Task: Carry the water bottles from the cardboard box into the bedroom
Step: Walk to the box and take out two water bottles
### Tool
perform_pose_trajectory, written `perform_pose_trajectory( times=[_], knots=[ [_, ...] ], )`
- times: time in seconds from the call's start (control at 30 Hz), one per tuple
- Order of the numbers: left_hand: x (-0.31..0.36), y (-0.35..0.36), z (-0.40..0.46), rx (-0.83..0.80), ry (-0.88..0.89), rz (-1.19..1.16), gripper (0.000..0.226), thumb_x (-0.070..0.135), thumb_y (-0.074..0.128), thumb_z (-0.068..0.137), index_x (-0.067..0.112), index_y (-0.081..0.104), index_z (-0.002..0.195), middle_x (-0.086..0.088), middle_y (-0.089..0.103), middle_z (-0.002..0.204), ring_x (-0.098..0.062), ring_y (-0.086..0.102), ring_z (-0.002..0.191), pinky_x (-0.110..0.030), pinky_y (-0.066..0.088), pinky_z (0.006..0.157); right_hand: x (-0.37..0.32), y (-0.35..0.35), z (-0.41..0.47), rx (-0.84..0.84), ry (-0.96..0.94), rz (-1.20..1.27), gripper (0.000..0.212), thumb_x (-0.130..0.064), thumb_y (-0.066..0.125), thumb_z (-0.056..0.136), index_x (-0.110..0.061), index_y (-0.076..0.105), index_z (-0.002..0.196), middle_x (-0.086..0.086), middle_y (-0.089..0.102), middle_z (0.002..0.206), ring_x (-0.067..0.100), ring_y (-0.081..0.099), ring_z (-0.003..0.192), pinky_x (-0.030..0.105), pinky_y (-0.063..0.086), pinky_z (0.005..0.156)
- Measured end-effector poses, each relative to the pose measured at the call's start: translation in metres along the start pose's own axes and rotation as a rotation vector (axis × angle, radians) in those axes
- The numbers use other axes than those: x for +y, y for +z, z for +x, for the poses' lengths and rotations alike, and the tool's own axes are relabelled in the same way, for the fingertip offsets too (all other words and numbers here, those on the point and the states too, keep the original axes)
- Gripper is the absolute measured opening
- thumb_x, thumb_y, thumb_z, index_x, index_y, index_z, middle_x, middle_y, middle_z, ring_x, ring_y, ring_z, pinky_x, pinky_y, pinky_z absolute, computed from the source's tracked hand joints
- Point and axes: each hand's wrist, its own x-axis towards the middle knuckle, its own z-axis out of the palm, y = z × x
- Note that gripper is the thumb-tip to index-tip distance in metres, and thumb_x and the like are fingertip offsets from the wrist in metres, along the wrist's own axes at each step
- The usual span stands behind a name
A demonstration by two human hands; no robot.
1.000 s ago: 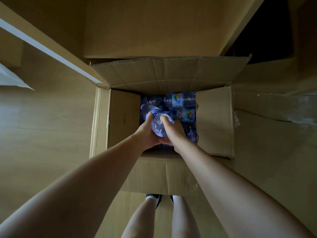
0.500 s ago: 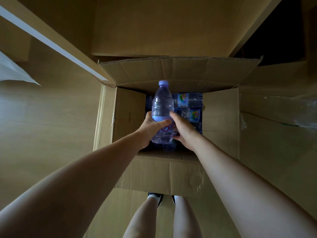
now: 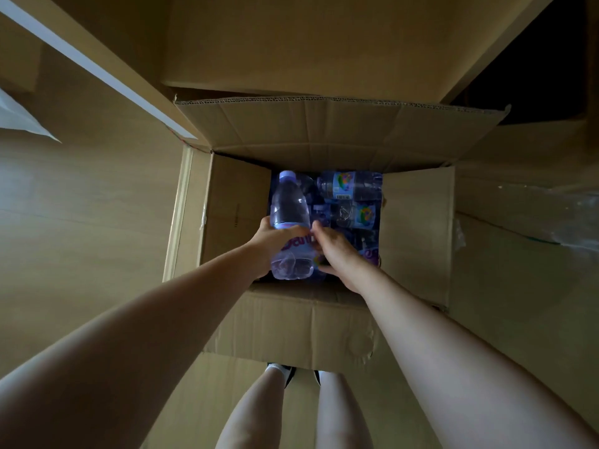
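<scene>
The open cardboard box point(image 3: 415, 228) stands on the floor in front of me, with several plastic water bottles point(image 3: 353, 186) lying inside. My left hand point(image 3: 275, 238) grips one clear water bottle point(image 3: 289, 209) round its labelled middle, above the box's left side, its lilac cap pointing away from me. My right hand point(image 3: 337, 254) is down in the box right beside that bottle. Its bent fingertips touch the bottle's label, and the thumb is spread below. Whether the right hand grips anything is hidden.
The box's flaps are folded out: far flap point(image 3: 324, 131), near flap point(image 3: 291, 325). A taller cardboard box point(image 3: 291, 43) stands behind it, and clear plastic wrap point(image 3: 551, 215) lies at the right. My legs and shoes point(image 3: 285, 374) are just behind the near flap, on wooden flooring point(image 3: 81, 222).
The bottle was lifted out of the pile by both hands and stood up. Now it has shifted left and lower in my left hand, and my right hand has slid off to its side.
</scene>
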Motion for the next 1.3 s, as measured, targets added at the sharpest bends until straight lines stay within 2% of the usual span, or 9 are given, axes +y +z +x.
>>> perform_pose_trajectory(
  times=[0.07, 0.13, 0.2, 0.33, 0.57, 0.63, 0.83, 1.03, 1.3],
  knots=[
    [-0.005, -0.002, 0.008, -0.009, -0.029, -0.064, 0.07, 0.015, 0.077, 0.077, 0.018, 0.035, 0.134, -0.013, 0.06, 0.108, -0.032, 0.065, 0.098, -0.048, 0.054, 0.089, 0.005, -0.007, 0.011, 0.122, -0.075, -0.379, 0.032, -0.034, 0.045, 0.1, -0.004, 0.057, 0.096, 0.01, 0.054, 0.089, 0.025, 0.052, 0.084, 0.04, 0.045, 0.073],
    [-0.009, -0.005, 0.017, -0.05, -0.017, -0.055, 0.073, 0.013, 0.077, 0.077, 0.021, 0.033, 0.135, -0.01, 0.06, 0.105, -0.029, 0.066, 0.093, -0.046, 0.056, 0.084, 0.013, -0.016, 0.022, 0.223, -0.106, -0.769, 0.024, -0.023, 0.054, 0.096, -0.006, 0.054, 0.114, 0.012, 0.053, 0.114, 0.03, 0.051, 0.108, 0.039, 0.047, 0.084],
    [-0.012, -0.008, 0.028, -0.089, 0.005, 0.011, 0.078, 0.01, 0.076, 0.077, 0.024, 0.031, 0.139, -0.009, 0.059, 0.11, -0.029, 0.065, 0.097, -0.047, 0.055, 0.086, 0.02, -0.023, 0.033, 0.28, -0.156, -1.071, 0.044, -0.017, 0.061, 0.092, -0.006, 0.044, 0.131, 0.013, 0.042, 0.135, 0.032, 0.038, 0.128, 0.043, 0.044, 0.098],
    [-0.019, -0.007, 0.055, -0.121, 0.026, 0.12, 0.082, 0.009, 0.077, 0.076, 0.027, 0.03, 0.14, -0.007, 0.059, 0.112, -0.025, 0.064, 0.098, -0.043, 0.055, 0.083, 0.032, -0.036, 0.068, 0.373, -0.248, -1.421, 0.07, -0.008, 0.064, 0.086, -0.003, 0.028, 0.145, 0.015, 0.03, 0.148, 0.032, 0.027, 0.138, 0.046, 0.025, 0.117],
    [-0.033, -0.005, 0.096, -0.105, 0.051, 0.113, 0.081, 0.01, 0.076, 0.077, 0.029, 0.029, 0.141, -0.001, 0.059, 0.107, -0.018, 0.064, 0.09, -0.031, 0.054, 0.067, 0.055, -0.049, 0.134, 0.525, -0.226, -1.495, 0.061, -0.002, 0.048, 0.092, 0.002, 0.021, 0.147, 0.023, 0.029, 0.145, 0.037, 0.031, 0.134, 0.048, 0.018, 0.117],
    [-0.038, -0.004, 0.102, -0.095, 0.048, 0.088, 0.081, 0.01, 0.076, 0.078, 0.029, 0.029, 0.141, 0.001, 0.06, 0.106, -0.016, 0.065, 0.089, -0.029, 0.054, 0.065, 0.062, -0.045, 0.144, 0.549, -0.161, -1.544, 0.071, -0.006, 0.057, 0.087, 0.0, 0.021, 0.147, 0.022, 0.026, 0.143, 0.038, 0.027, 0.133, 0.051, 0.017, 0.118],
    [-0.045, -0.008, 0.112, -0.11, 0.059, 0.158, 0.083, 0.012, 0.077, 0.077, 0.029, 0.029, 0.142, 0.002, 0.06, 0.109, -0.015, 0.064, 0.094, -0.028, 0.054, 0.069, 0.099, -0.033, 0.149, 0.389, -0.06, -1.666, 0.083, -0.018, 0.079, 0.07, -0.02, 0.032, 0.139, 0.018, 0.032, 0.147, 0.037, 0.022, 0.141, 0.057, 0.004, 0.119],
    [-0.046, -0.01, 0.115, -0.1, 0.05, 0.17, 0.082, 0.012, 0.077, 0.077, 0.03, 0.03, 0.141, 0.002, 0.06, 0.109, -0.016, 0.063, 0.094, -0.029, 0.053, 0.07, 0.097, -0.034, 0.159, 0.225, 0.053, -1.924, 0.088, -0.038, 0.063, 0.085, -0.017, 0.012, 0.154, 0.01, 0.01, 0.158, 0.034, 0.005, 0.148, 0.058, -0.007, 0.118],
    [-0.046, -0.007, 0.112, -0.112, 0.057, 0.13, 0.082, 0.011, 0.077, 0.076, 0.03, 0.031, 0.141, -0.001, 0.062, 0.11, -0.02, 0.065, 0.096, -0.034, 0.055, 0.075, 0.083, -0.052, 0.145, 0.344, -0.1, -1.741, 0.094, -0.022, 0.081, 0.068, -0.015, 0.025, 0.144, 0.01, 0.03, 0.143, 0.03, 0.033, 0.133, 0.056, 0.025, 0.111]
  ],
)
